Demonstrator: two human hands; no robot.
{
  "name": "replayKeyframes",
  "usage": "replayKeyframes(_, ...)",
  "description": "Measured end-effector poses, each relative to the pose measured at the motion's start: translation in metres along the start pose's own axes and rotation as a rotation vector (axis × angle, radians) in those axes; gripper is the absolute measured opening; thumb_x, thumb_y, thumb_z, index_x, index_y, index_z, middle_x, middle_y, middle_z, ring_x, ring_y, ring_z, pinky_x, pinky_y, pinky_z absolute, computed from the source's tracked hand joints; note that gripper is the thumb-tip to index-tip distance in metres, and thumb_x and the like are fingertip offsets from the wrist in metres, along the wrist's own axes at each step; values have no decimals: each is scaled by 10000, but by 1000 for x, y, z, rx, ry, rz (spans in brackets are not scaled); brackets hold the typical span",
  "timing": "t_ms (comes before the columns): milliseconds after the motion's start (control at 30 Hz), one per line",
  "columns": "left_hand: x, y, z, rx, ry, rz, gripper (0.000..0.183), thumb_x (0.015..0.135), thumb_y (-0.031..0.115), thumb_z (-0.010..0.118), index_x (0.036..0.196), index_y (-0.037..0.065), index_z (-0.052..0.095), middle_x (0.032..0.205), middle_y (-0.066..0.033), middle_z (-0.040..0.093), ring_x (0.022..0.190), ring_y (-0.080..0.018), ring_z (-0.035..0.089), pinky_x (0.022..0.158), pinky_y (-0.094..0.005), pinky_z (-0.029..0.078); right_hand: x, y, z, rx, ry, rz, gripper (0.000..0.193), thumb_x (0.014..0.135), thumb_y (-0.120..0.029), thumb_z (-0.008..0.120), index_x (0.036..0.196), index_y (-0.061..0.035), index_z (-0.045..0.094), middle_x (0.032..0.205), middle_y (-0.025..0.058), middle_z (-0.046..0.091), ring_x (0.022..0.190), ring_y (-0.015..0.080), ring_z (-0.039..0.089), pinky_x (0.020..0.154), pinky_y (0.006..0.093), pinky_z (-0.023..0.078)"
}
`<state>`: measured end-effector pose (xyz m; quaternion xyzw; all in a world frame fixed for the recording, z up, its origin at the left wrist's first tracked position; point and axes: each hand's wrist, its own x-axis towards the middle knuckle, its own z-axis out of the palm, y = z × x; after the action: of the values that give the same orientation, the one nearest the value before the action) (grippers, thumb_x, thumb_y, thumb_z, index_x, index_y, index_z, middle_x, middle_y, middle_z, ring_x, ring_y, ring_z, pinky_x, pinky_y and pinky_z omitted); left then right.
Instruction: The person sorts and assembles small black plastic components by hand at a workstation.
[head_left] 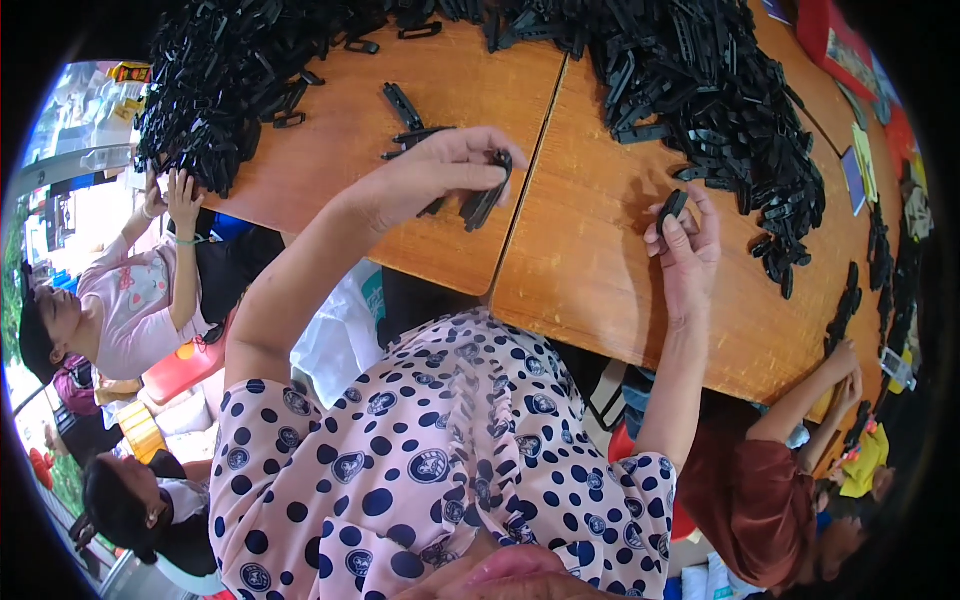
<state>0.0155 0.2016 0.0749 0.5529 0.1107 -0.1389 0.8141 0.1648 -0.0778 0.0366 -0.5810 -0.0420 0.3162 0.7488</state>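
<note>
My left hand (440, 172) is closed, thumb against fingers, around a slim black plastic piece (504, 162) over the wooden table. Right beneath it are a few more long black pieces (481, 210); whether any of these are also in its grip is hard to tell. My right hand (686, 240) pinches another small, elongated black plastic piece (672, 208) upright between thumb and fingers. Beside my left hand, a slotted black piece (402, 105) lies at an angle on the wood. The exact kind of these parts cannot be made out.
Large heaps of similar black pieces cover the table's far left (205, 110) and far right (700, 80). A seam (530, 165) splits the wooden tabletop. One person (135, 290) handles the left heap; another person (770, 490) works at the right edge. A red box (840, 50) stands far right.
</note>
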Motion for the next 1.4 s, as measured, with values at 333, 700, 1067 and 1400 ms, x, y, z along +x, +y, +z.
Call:
replayKeyframes(333,82,23,-72,1420,731,352,275,892,271,560,1107,103,597,960,-131,647,871,-268,637,745,-355,511,5,5,-1,10,6,77,239,878,-98,633,1101,-43,566,964,94,664,748,107,595,602,192,436)
replayKeyframes(700,62,35,-97,2083,529,343,268,878,212,534,1129,153,606,961,-130,650,898,-280,628,761,-386,514,6,12,41,38,-139,225,287,886,-152,627,1135,-57,520,1016,87,632,913,151,621,686,209,473)
replayKeyframes(1067,-9,-37,25,-25,416,355,220,846,214,652,844,21,546,700,-37,604,634,-96,584,508,-229,432,-10,29,108,-121,-428,-205,261,874,-46,608,1120,-54,522,912,43,568,709,116,557,616,228,473)
replayKeyframes(1400,-39,-58,29,-227,373,347,261,862,286,642,846,32,586,658,-3,568,548,-88,533,468,-232,397,-49,14,145,-747,-622,-680,234,874,4,583,1107,21,576,978,108,490,809,195,563,673,270,511)
